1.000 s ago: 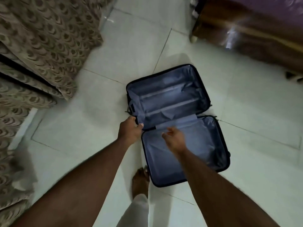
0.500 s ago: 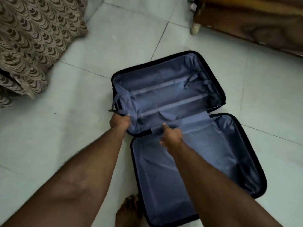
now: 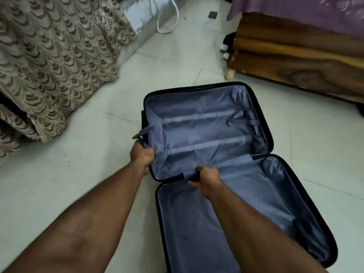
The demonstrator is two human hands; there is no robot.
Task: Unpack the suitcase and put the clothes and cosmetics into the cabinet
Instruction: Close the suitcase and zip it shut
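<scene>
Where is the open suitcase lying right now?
In the head view, the suitcase lies open on the tiled floor at centre-right, between the patterned bedcover and the wooden bed frame.

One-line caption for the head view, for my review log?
Both hands, left hand and right hand, grip the far half of an open, empty suitcase on the tiled floor.

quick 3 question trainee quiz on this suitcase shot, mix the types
1. True or false: clothes lie in the suitcase.
2. Where does the left hand grip? A) the far half's left edge B) the strap C) the bed
3. Fill in: the right hand grips the ___ between the two halves.

Key: 1 false, both halves show only lining. 2 A. 3 hinge edge.
</scene>
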